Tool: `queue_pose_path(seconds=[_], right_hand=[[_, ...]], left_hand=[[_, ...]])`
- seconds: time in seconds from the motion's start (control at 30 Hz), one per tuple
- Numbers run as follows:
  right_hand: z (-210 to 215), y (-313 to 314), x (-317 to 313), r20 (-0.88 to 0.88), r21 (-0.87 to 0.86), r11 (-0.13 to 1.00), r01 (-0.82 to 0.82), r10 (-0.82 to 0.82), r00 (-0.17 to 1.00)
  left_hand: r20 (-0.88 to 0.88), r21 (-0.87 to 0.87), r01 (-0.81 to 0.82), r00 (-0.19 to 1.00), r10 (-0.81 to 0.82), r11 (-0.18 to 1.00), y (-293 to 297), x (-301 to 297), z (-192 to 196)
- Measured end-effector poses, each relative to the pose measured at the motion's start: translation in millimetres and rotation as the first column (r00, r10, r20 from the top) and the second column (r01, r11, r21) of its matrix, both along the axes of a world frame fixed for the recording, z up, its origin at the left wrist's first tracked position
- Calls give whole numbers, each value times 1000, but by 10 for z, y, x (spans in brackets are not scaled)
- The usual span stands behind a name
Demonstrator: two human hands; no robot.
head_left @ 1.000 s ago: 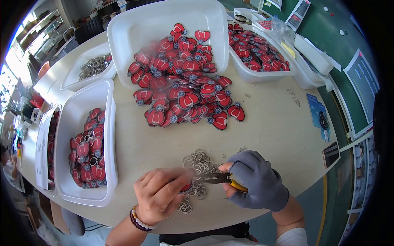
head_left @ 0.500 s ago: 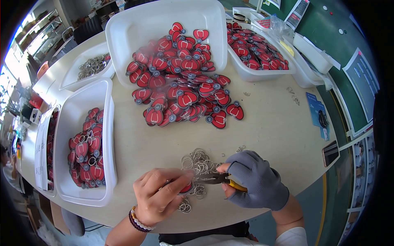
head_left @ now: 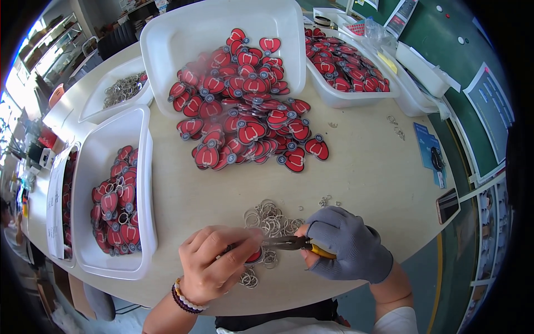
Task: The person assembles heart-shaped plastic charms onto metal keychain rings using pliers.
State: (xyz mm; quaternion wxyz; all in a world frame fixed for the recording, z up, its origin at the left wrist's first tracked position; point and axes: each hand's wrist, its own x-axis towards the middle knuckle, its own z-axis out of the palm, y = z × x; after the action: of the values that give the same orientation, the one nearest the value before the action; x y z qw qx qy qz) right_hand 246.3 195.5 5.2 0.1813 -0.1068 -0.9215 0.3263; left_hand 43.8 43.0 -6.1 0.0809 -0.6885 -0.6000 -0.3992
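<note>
My left hand point(head_left: 218, 257), bare and wearing beaded bracelets, is closed in a pinch around a red and grey tag point(head_left: 255, 256) that shows only in part under the fingers. My right hand point(head_left: 351, 245), in a grey fingerless glove, grips pliers point(head_left: 321, 251) with yellow handles. Their dark jaws point(head_left: 285, 243) reach left to my left fingertips; whatever sits at their tip is too blurred to make out. Around and beneath the jaws lies a pile of metal key rings point(head_left: 272, 220).
A tipped white bin point(head_left: 222, 19) spills red tags point(head_left: 251, 132) onto the table. More tags fill a right-hand bin point(head_left: 356, 100) and a left-hand bin point(head_left: 146, 183). Key rings lie in a small tray point(head_left: 123, 89). A phone point(head_left: 448, 206) rests near the right edge.
The hands keep nearly the same place, with the pliers' jaws still at my left fingertips. The whole view has shifted very slightly.
</note>
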Motion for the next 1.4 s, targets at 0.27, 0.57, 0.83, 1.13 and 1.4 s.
queue_pose_path(seconds=[0.27,0.57,0.83,1.13,1.4], right_hand=[[16,-5,-11,-5,-2,1000,7,-7,1000],[-101,-196,-128,-111,119,987,106,-93,989],[-60,-138,-155,-199,253,963,96,-45,979],[126,83,79,-214,154,971,181,-146,966],[13,778,543,249,-30,919,394,-375,893]], left_hand=[[-56,12,9,998,-8,1000,17,-23,5],[163,10,-91,983,88,996,-25,99,-34],[67,25,-46,997,44,999,-82,37,56],[-140,167,-296,937,320,940,-124,-7,133],[-373,-150,-961,271,887,231,-832,-801,639]])
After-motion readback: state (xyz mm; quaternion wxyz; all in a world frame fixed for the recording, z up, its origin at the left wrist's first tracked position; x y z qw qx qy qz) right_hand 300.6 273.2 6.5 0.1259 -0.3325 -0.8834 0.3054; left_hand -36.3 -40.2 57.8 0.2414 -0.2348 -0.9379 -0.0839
